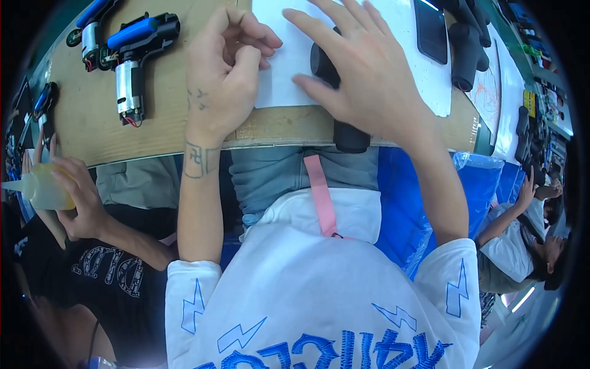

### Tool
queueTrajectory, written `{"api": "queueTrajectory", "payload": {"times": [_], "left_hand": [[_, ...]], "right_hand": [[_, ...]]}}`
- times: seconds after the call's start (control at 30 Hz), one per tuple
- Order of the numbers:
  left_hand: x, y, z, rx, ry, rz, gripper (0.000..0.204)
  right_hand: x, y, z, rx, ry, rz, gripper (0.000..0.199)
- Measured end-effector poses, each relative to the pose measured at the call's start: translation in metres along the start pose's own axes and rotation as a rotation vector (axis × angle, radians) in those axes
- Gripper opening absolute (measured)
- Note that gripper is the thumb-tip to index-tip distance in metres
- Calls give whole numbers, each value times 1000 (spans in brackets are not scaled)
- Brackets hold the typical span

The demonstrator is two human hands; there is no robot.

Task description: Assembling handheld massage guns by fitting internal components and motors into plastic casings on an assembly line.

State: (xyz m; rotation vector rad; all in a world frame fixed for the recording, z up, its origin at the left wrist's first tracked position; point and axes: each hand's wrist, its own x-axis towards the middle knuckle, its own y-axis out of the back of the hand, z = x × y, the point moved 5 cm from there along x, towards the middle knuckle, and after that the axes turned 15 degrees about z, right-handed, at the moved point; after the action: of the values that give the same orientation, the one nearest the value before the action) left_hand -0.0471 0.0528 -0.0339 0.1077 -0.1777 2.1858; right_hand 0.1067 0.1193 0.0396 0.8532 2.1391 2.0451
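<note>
My left hand point(224, 77) is raised over the table beside the left edge of a white sheet point(279, 83). Its fingers curl in toward the thumb; whether anything small sits inside them is hidden. With fingers spread, my right hand point(369, 77) is over a black housing with a rounded handle point(351, 139). That housing lies partly on the sheet, its handle jutting past the table's near edge. My right hand covers its middle, and I cannot tell whether they touch.
Left on the brown table point(166, 92) lie blue-and-black tool bodies point(138, 37) with silver motors. A phone point(431, 34) and several black housings point(464, 58) occupy the right. At left, a co-worker's hand point(83, 197) holds a nozzle bottle point(46, 190). Other people sit at right.
</note>
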Motion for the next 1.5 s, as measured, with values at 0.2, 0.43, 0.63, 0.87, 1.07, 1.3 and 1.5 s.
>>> {"api": "queueTrajectory", "payload": {"times": [0.2, 0.43, 0.63, 0.87, 1.07, 1.3, 1.5], "left_hand": [[-3, 2, -5, 95, -47, -60, 23], [-4, -7, 9, 233, -78, -105, 19], [-15, -37, 18, -128, -162, -235, 46], [-49, -94, 44, -200, -93, -27, 43], [-74, -109, 80, -145, -572, -168, 47], [-58, 54, 49, -95, -365, 285, 65], [-40, 159, 56, 785, -234, 809, 39]], "right_hand": [[-65, 34, 8, -19, -25, 240, 92], [-144, 24, 42, 121, -532, 158, 75], [-153, 43, 36, 1165, -999, 145, 45], [-153, 41, 20, 1268, -1083, 10, 53], [-173, 23, 9, 1414, -1072, -425, 63], [-242, 108, 115, 751, -1323, 329, 47], [-314, 92, 259, 238, -1427, 662, 36]]}}
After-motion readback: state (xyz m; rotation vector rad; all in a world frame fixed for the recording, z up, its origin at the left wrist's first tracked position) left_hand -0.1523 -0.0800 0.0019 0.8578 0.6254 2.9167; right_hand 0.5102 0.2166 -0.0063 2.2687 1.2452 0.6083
